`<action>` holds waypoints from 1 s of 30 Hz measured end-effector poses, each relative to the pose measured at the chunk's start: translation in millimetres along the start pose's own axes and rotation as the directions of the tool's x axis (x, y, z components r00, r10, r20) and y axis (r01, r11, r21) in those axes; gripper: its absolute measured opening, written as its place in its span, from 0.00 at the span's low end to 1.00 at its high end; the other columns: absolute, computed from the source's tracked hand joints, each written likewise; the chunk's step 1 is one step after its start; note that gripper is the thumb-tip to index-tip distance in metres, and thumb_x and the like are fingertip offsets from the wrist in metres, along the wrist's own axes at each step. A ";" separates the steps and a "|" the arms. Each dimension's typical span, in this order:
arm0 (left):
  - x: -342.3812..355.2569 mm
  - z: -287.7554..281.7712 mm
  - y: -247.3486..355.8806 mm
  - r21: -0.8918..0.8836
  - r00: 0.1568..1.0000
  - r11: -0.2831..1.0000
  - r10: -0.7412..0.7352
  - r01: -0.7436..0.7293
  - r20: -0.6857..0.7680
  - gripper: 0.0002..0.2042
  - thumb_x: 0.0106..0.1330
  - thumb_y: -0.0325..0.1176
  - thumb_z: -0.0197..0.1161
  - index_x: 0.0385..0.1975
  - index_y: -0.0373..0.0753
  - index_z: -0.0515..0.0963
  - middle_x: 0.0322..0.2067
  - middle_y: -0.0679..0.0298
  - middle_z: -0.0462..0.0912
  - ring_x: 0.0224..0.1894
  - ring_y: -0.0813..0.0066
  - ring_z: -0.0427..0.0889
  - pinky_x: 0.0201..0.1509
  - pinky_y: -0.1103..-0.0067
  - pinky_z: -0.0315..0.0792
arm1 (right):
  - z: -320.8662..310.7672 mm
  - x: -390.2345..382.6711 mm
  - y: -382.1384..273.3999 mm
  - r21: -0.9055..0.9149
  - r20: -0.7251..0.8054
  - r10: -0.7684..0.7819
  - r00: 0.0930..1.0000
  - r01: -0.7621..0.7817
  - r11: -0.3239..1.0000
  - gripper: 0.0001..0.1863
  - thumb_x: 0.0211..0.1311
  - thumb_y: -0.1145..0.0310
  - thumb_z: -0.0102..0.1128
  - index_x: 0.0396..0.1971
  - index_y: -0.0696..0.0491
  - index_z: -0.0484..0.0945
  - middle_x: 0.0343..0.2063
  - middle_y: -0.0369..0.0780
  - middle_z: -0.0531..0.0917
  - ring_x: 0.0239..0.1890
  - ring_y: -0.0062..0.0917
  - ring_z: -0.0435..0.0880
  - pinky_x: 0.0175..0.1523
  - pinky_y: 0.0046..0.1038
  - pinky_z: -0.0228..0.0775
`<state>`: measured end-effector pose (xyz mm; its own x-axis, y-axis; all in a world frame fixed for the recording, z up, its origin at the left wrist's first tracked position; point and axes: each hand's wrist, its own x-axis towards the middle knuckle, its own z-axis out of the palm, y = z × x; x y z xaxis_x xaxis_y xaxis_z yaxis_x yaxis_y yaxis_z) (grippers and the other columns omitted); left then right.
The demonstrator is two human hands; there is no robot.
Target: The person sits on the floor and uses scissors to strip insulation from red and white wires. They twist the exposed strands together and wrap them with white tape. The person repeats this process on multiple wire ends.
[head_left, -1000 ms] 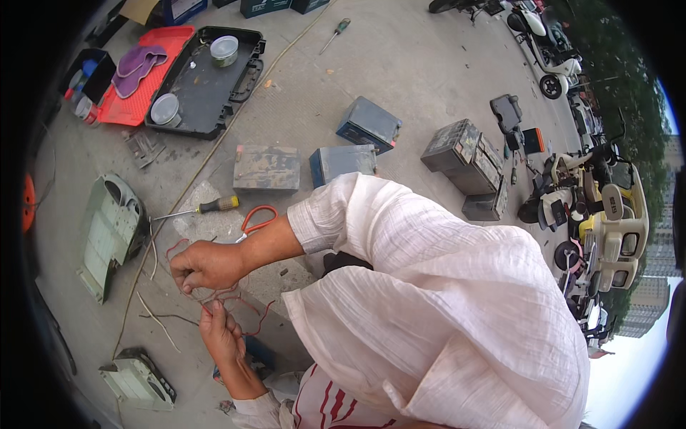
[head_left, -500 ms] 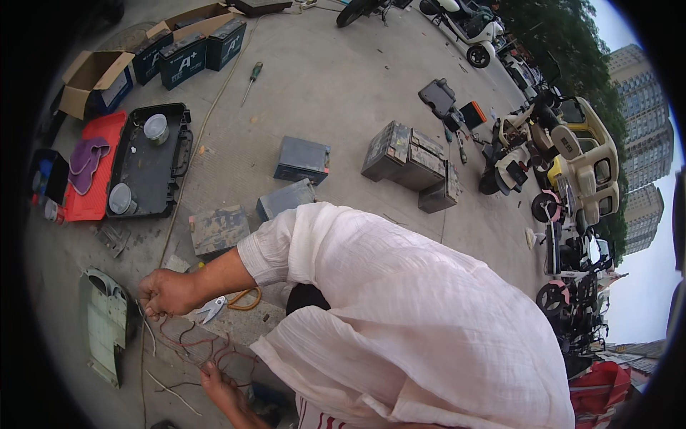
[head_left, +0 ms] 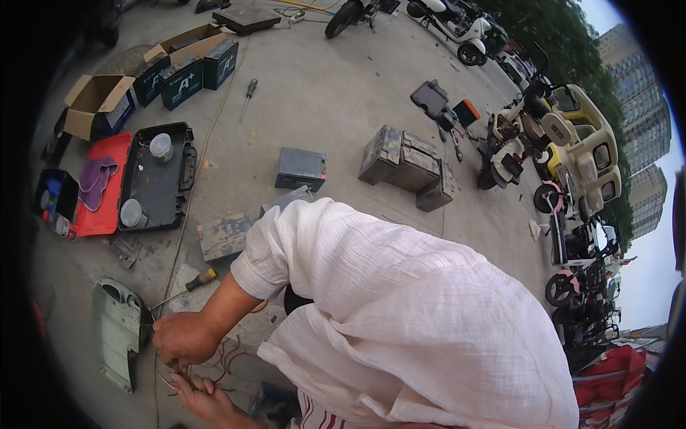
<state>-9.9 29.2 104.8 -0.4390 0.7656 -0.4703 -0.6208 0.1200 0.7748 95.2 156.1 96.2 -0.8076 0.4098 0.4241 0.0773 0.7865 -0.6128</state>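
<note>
My right hand [head_left: 184, 339], on the upper arm with the rolled white sleeve, is closed in a pinch, its fingertips pointing down. Just below it my left hand [head_left: 200, 397] has its fingers curled up against the right fingertips, a thin wire end poking out beside them. Both seem to pinch the wire; the exact grip is hidden. Thin red wires [head_left: 230, 357] loop out to the right of the hands. A screwdriver with a yellow-and-black handle [head_left: 200, 280] lies above the right wrist. Left of the hands stands a pale green panel [head_left: 118, 339].
Used batteries [head_left: 300, 168] and a strapped battery group [head_left: 407, 161] stand on the concrete. An open tool case [head_left: 153, 193] with two tubs and a purple cloth [head_left: 96, 182] lies at the left. Boxed batteries [head_left: 182, 82] are behind it. Parked scooters [head_left: 507, 161] line the right.
My hands, apart before, have come together; the left moved up and left, the right down. The yellow-handled screwdriver has come into sight, while the cutting tool's blades are now hidden behind my right arm.
</note>
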 end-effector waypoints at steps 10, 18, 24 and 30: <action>-6.0 -4.8 6.8 -0.149 0.986 0.987 -0.032 0.057 0.165 0.08 0.74 0.33 0.45 0.48 0.40 0.65 0.26 0.73 0.65 0.14 0.93 0.53 0.10 0.92 0.53 | 5.9 16.1 -19.1 0.231 -0.016 0.058 0.998 -0.053 0.971 0.07 0.41 0.63 0.66 0.21 0.47 0.81 0.23 0.35 0.79 0.35 0.31 0.77 0.47 0.33 0.61; -0.2 -14.6 12.5 -0.349 0.928 0.924 -0.016 0.156 0.373 0.09 0.75 0.34 0.42 0.47 0.37 0.65 0.29 0.69 0.63 0.18 0.90 0.54 0.13 0.92 0.51 | -8.6 21.5 -31.2 0.289 -0.057 0.147 0.988 -0.124 0.949 0.07 0.43 0.63 0.66 0.21 0.48 0.80 0.22 0.34 0.80 0.34 0.30 0.78 0.47 0.32 0.62; -5.5 -5.3 25.6 -0.346 0.938 0.935 0.050 0.077 0.343 0.09 0.74 0.34 0.46 0.46 0.37 0.66 0.28 0.70 0.62 0.19 0.92 0.53 0.14 0.91 0.49 | -15.3 29.7 -41.1 0.448 -0.081 0.232 0.969 -0.172 0.877 0.07 0.41 0.68 0.67 0.21 0.52 0.79 0.23 0.37 0.80 0.31 0.33 0.80 0.40 0.33 0.68; -1.7 -16.2 37.1 -0.180 0.880 0.983 0.119 -0.038 0.460 0.08 0.73 0.33 0.49 0.46 0.38 0.68 0.27 0.73 0.63 0.17 0.94 0.49 0.14 0.90 0.42 | -41.8 33.8 -64.2 0.538 -0.079 0.212 0.974 -0.137 0.831 0.10 0.40 0.72 0.69 0.24 0.56 0.78 0.25 0.40 0.81 0.29 0.32 0.81 0.34 0.31 0.71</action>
<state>-42.7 22.1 127.5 -0.1614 0.9786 -0.1276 -0.7104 -0.0255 0.7033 87.4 138.8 177.8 -0.7240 0.6023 0.3363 -0.1400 0.3490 -0.9266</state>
